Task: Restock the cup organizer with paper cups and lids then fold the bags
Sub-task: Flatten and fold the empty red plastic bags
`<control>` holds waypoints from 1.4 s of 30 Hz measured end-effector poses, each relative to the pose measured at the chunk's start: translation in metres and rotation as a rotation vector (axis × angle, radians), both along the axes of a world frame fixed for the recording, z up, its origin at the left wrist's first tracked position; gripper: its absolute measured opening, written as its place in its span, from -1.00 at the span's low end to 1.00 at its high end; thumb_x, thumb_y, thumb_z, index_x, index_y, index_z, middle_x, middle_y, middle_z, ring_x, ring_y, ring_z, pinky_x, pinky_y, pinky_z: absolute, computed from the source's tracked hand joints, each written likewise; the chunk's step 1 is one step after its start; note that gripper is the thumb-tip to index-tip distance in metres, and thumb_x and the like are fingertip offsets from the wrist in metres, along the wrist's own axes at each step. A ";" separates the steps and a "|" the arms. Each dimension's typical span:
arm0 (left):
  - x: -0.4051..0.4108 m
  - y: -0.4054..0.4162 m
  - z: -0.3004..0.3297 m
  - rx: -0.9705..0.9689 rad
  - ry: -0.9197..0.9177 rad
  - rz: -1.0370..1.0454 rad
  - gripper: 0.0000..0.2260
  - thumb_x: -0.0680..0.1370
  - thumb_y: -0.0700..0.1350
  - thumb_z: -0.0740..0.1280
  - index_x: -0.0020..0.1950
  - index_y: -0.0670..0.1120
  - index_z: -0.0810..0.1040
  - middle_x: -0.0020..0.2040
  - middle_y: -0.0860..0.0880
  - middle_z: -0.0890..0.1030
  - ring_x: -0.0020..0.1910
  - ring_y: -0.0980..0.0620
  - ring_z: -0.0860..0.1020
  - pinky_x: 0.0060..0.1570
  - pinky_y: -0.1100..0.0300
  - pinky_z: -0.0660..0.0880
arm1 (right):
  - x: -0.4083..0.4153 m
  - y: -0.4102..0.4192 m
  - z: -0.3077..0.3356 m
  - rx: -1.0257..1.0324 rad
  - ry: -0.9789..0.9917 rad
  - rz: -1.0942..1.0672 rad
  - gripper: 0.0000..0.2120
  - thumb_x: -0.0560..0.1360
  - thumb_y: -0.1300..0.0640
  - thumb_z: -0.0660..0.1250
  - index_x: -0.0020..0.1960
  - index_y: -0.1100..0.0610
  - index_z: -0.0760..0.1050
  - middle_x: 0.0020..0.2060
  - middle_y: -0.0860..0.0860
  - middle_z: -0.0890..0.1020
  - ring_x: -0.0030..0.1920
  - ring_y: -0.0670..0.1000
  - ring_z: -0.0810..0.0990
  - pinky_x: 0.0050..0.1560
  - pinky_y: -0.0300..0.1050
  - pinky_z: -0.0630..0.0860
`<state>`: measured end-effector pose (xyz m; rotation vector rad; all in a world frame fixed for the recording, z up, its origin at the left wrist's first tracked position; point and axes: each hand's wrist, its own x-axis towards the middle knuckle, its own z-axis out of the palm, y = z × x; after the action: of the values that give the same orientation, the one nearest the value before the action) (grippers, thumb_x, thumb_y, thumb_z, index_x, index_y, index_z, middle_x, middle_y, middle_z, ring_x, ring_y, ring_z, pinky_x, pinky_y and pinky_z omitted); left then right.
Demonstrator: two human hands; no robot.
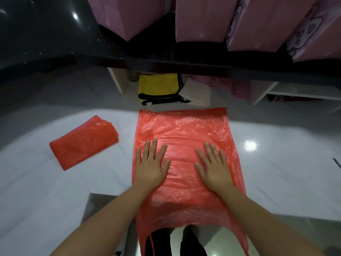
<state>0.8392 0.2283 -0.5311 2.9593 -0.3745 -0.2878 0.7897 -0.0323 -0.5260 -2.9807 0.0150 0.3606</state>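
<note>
**Grip flat on bag – slip and trapped air are the risks**

Both grips are spread, fingers straight, nothing pinched: left hand (151, 163) and right hand (214, 165) are pressed palm-down side by side on the red plastic bag (182, 130). Bag is laid flat on the white desk (55, 191), w/ its handle end hung over the near edge. A folded red bag (83, 143) is lying well apart to the left. Thin film on a glossy top is judged likely to slide if pushed unevenly; creases could be set crooked, air trapped, or the overhang could drag the bag off the desk once pressure is lifted
</note>
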 end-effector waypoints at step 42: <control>-0.033 -0.023 0.041 -0.005 0.075 0.017 -0.46 0.66 0.25 -0.10 0.64 0.18 -0.01 0.67 -0.04 -0.10 0.63 -0.13 -0.21 0.55 -0.21 -0.23 | -0.013 0.026 0.036 0.099 0.047 -0.026 -0.44 0.67 -0.23 -0.11 0.63 -0.13 -0.04 0.63 0.03 -0.20 0.59 0.08 -0.34 0.56 0.17 -0.32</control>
<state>0.8067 0.2049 -0.4898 2.9355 -0.3398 -0.3934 0.7772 -0.0061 -0.4900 -2.8710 0.0396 0.4153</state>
